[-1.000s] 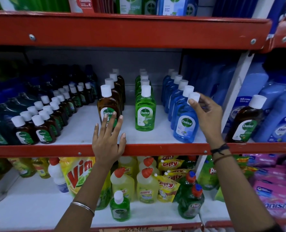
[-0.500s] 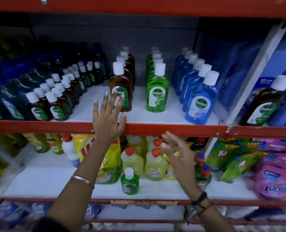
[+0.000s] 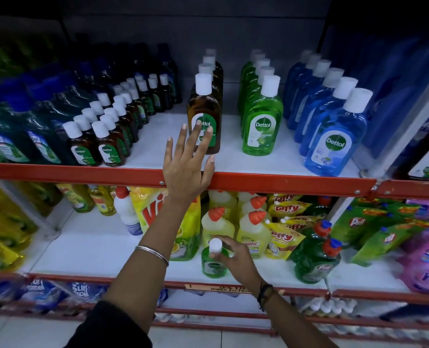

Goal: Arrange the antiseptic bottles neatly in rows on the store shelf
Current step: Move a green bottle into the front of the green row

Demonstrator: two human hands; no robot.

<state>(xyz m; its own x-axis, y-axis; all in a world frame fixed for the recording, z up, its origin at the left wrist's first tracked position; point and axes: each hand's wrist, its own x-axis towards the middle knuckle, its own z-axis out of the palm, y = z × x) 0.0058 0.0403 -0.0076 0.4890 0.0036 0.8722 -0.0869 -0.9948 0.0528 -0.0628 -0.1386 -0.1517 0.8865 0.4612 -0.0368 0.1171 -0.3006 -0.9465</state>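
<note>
On the upper shelf (image 3: 283, 183) stand three front-to-back rows of antiseptic bottles: brown (image 3: 204, 106), green (image 3: 262, 124) and blue (image 3: 335, 141), all with white caps. Small brown bottles (image 3: 108, 144) form rows to the left. My left hand (image 3: 187, 164) rests open on the red shelf edge, fingertips against the front brown bottle's label. On the lower shelf a small green antiseptic bottle (image 3: 212, 266) stands alone near the front; my right hand (image 3: 234, 257) is closed around its neck just under the white cap.
Dark green bottles (image 3: 15, 139) fill the upper shelf's left end; large blue bottles (image 3: 396, 91) stand beyond a white divider on the right. The lower shelf holds yellow cleaner bottles (image 3: 253, 229), a Vim pouch (image 3: 183, 232), green Pril bottles (image 3: 317, 262) and pink pouches (image 3: 426, 267).
My right hand left the front blue bottle's cap, dropped to the lower shelf and took hold of the small green bottle. My left hand stayed at the shelf edge. The view tilted downward.
</note>
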